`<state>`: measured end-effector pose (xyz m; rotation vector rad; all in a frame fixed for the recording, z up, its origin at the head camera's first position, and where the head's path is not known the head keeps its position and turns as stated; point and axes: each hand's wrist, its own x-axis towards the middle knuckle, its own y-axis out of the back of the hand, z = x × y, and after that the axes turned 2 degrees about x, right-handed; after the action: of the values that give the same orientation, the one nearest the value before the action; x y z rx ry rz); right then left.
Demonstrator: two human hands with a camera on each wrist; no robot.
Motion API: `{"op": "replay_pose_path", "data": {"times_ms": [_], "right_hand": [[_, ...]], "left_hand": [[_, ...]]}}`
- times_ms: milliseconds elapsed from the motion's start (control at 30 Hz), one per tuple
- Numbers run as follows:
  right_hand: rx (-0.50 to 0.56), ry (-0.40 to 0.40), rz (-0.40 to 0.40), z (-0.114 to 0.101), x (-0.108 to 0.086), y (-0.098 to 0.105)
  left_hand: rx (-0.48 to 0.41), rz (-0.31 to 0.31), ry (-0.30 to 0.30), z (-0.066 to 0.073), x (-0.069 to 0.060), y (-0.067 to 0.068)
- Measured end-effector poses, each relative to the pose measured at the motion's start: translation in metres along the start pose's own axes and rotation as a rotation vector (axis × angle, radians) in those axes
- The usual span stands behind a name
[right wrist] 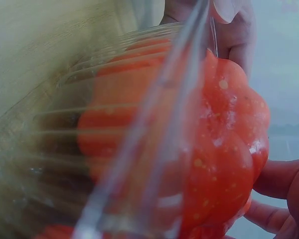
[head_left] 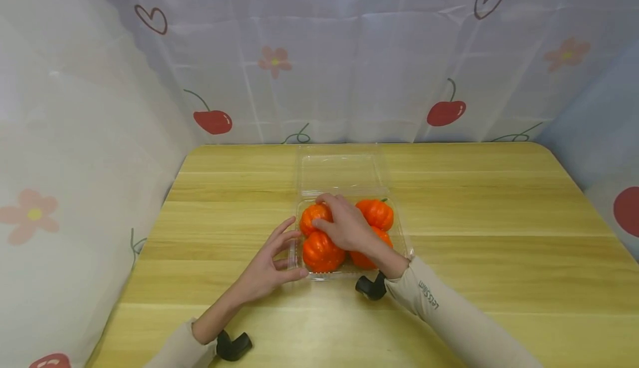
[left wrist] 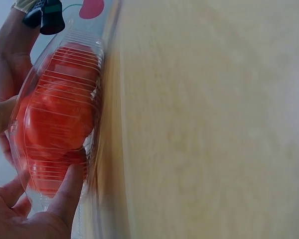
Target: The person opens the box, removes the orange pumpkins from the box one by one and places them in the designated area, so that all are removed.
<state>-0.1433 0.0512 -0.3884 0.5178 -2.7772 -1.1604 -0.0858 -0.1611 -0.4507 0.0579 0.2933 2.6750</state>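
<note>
A hinged clear plastic box (head_left: 294, 262) lies on the table, its lid (head_left: 341, 174) laid back behind it. Orange pumpkins fill it: a back-left pumpkin (head_left: 312, 215), a front-left pumpkin (head_left: 323, 252), a back-right pumpkin (head_left: 376, 214) and a front-right one (head_left: 363, 260) partly under the right arm. My right hand (head_left: 345, 225) grips the back-left pumpkin, thumb on its near side and fingers over its far side. At the box's left side, my left hand (head_left: 267, 268) has spread, fairly straight fingers touching the wall, its thumb by the front corner.
The wooden table (head_left: 474, 201) extends on both sides of the box. A printed curtain (head_left: 344, 79) rises along its back edge and at the sides. Black wrist mounts sit below each hand, the right mount (head_left: 371, 287) close to the box's front edge.
</note>
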Motion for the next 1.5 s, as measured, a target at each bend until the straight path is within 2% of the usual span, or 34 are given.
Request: {"op": "replay_pose_path", "data": {"times_ms": [367,667,1000,1500], "right_hand": [[0.040,-0.001,0.023,0.0000,-0.0002,0.0008],[0.032,0.017,0.077,-0.0002,-0.0049,-0.0012],[0.070,0.029,0.136,0.0023,-0.0050,-0.0014],[0.136,0.068,0.131,0.0019,-0.0096,0.0035]], "left_hand": [[-0.016,0.004,-0.005,0.0007,0.0001,-0.0007],[-0.018,0.015,-0.017,0.0016,-0.0011,-0.0022],[-0.013,0.026,0.005,0.0031,-0.0005,-0.0030],[-0.018,0.011,0.007,0.0018,0.0001,-0.0025]]}}
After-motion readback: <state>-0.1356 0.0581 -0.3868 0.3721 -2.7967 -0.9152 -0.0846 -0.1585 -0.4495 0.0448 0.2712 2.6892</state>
